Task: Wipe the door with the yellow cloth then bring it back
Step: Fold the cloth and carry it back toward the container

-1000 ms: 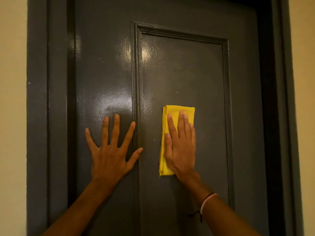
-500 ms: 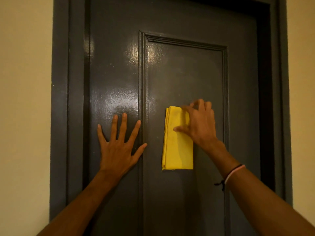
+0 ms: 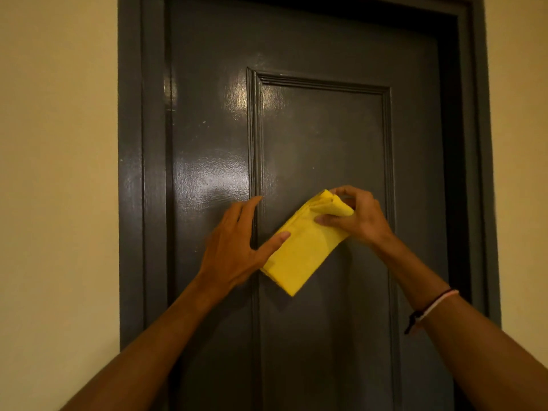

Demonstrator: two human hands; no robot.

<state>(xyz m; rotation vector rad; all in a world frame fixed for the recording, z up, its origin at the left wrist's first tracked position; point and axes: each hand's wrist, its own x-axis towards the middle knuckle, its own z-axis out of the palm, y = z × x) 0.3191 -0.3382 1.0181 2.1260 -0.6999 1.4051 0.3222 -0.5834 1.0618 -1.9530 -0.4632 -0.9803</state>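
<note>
The dark grey panelled door [image 3: 326,137] fills the middle of the view. A folded yellow cloth [image 3: 305,247] hangs tilted in front of its inset panel, upper end to the right. My right hand [image 3: 354,216] pinches the cloth's upper end between thumb and fingers. My left hand [image 3: 237,244] is off the door, fingers together and pointing up, with its thumb touching the cloth's left edge. Whether the cloth still touches the door I cannot tell.
The grey door frame [image 3: 130,173] runs down both sides, with cream wall [image 3: 56,173] to the left and right of it. The panel's raised moulding [image 3: 255,143] runs vertically just behind my left hand.
My right hand went from pressing the cloth flat to gripping its top end and tilting it. My left hand lifted off the door and moved right to the cloth. The view shifted left.
</note>
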